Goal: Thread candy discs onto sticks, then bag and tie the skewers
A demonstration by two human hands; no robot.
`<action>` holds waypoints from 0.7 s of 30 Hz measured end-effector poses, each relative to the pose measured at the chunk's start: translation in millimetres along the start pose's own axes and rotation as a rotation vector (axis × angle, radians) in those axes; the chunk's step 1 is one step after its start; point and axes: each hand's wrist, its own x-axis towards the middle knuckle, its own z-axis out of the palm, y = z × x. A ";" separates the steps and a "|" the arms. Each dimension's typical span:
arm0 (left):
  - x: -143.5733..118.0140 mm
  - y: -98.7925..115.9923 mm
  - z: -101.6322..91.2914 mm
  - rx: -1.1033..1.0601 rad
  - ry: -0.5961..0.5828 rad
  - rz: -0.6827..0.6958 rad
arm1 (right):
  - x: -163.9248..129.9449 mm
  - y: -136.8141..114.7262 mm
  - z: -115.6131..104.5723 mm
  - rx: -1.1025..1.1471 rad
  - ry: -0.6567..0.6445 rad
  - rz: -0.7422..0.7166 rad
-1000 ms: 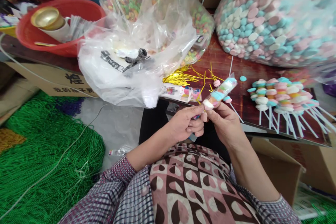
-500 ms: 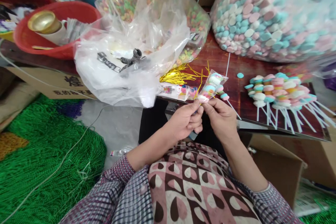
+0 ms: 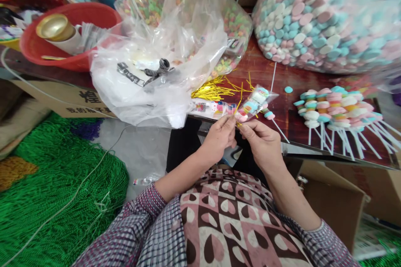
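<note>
A marshmallow skewer in a clear bag (image 3: pixel 253 103) points up and right above the table edge, its pastel pieces stacked. My left hand (image 3: pixel 219 139) is closed round the bag's lower end, where the stick is hidden. My right hand (image 3: pixel 265 139) pinches with thumb and forefinger at a gold twist tie (image 3: pixel 239 124) by the bag's neck. Just behind the bag lies an unwrapped marshmallow skewer (image 3: pixel 269 115) with a white stick. Loose gold twist ties (image 3: pixel 216 88) and printed clear bags (image 3: pixel 213 108) lie beyond my left hand.
Several unwrapped marshmallow skewers (image 3: pixel 340 106) lie at the right, sticks over the table edge. Behind stands a big bag of marshmallows (image 3: pixel 322 21). Left are a plastic bag of ring-shaped candy (image 3: pixel 156 4) and a red basin (image 3: pixel 31 48). Green cord (image 3: pixel 78 192) heaps below; an open carton (image 3: pixel 328 204) sits lower right.
My left hand has shifted slightly left and down, opening a small gap between my hands where the gold tie shows. The bagged skewer now tilts further right.
</note>
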 end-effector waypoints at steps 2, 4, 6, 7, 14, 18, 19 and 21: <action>-1.9 2.2 4.7 -0.152 0.013 -0.015 | -0.9 -3.9 1.1 -0.039 0.021 0.002; -3.0 4.6 6.5 -0.182 -0.003 -0.053 | -1.5 -4.9 2.5 -0.006 0.057 0.030; -3.4 6.5 6.0 -0.169 -0.033 -0.108 | -1.6 -4.2 3.2 0.029 0.074 0.060; -3.5 7.3 5.3 -0.162 -0.044 -0.128 | -1.5 -3.9 3.1 0.030 0.070 0.065; -4.4 10.1 0.8 -0.207 0.025 -0.123 | -2.7 -10.7 -3.2 -0.193 0.036 -0.036; -3.8 9.3 -0.1 -0.231 0.041 -0.148 | -1.9 -8.6 -5.0 -0.526 0.072 -0.470; -3.7 8.8 0.2 -0.233 0.043 -0.152 | -0.8 -6.1 -4.8 -0.584 0.045 -0.558; -3.5 7.9 1.4 -0.229 0.053 -0.162 | 2.4 0.4 -4.0 -0.672 0.029 -0.669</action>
